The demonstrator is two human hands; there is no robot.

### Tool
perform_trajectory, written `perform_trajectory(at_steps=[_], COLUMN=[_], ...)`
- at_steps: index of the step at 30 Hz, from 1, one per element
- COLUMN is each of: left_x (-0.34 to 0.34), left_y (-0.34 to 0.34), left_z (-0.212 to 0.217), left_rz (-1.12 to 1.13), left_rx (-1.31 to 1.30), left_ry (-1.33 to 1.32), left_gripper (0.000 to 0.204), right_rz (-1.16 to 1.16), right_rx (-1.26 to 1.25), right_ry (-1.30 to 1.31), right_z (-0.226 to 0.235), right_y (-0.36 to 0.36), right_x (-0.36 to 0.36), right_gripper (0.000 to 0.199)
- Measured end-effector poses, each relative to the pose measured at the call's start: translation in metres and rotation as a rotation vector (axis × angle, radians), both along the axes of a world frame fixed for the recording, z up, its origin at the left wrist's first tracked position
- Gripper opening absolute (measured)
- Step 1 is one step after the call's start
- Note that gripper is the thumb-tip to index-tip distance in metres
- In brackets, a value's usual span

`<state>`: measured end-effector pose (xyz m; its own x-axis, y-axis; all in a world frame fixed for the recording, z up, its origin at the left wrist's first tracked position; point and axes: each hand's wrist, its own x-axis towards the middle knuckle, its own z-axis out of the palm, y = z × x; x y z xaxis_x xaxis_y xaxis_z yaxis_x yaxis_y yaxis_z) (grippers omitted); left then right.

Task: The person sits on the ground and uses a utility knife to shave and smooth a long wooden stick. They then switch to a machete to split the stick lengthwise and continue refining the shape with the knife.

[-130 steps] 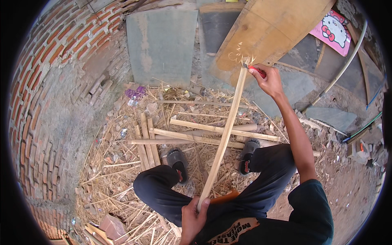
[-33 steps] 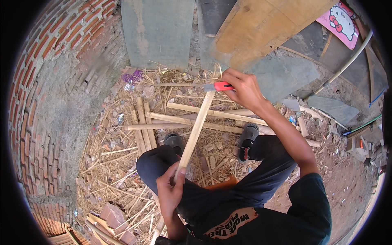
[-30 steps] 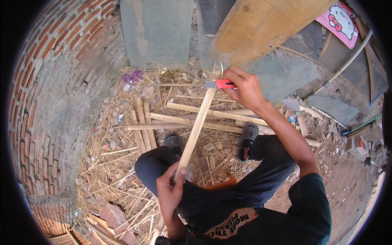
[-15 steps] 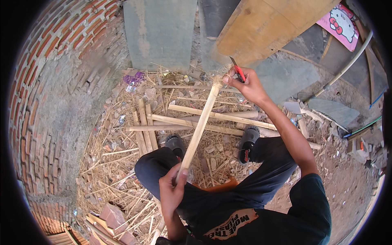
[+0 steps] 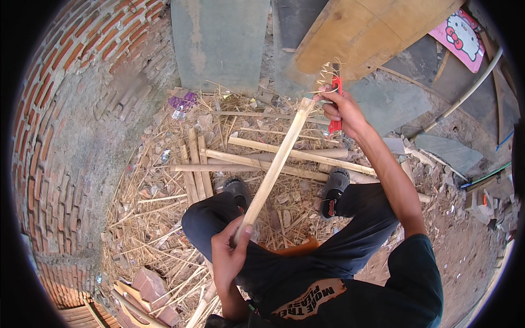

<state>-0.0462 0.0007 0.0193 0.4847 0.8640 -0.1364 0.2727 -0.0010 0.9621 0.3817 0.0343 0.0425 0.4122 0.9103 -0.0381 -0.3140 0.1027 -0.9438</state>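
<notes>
My left hand (image 5: 229,257) grips the near end of a long pale bamboo strip (image 5: 275,167) that slants up and away from my lap. At the strip's far end my right hand (image 5: 342,109) holds a red-handled knife (image 5: 336,104), blade upward, against the tip. Thin curled shavings (image 5: 326,74) stand off the tip beside the blade. I am seated with knees bent, and both feet in dark sandals (image 5: 334,183) rest on the littered ground.
Several split bamboo strips (image 5: 284,156) lie crosswise on straw and shavings ahead of my feet. A curved brick wall (image 5: 65,136) closes the left side. A grey slab (image 5: 219,38) and a wooden board (image 5: 372,33) lean at the back. Brick pieces (image 5: 147,284) lie at lower left.
My right hand has run the knife outward along the strip to its far tip, raising curled shavings there. The left hand has kept its grip on the near end.
</notes>
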Motion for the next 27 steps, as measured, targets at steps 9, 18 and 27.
perform_trajectory(at_steps=[9, 18, 27], left_x=[-0.018, -0.029, -0.049], left_y=[0.002, 0.010, 0.024], left_z=[-0.001, -0.002, -0.005], left_rz=[0.114, 0.201, 0.265], left_rx=[0.093, 0.064, -0.108], left_ry=[0.133, 0.065, 0.016], left_gripper=[0.025, 0.026, 0.027], right_rz=[0.110, 0.740, 0.385], right_rx=[-0.573, -0.942, -1.162], right_ry=[-1.283, -1.672, -1.507], right_z=[-0.029, -0.266, -0.481], right_y=[-0.006, 0.005, -0.086], right_x=[0.059, -0.012, -0.193], right_gripper=[0.038, 0.030, 0.075])
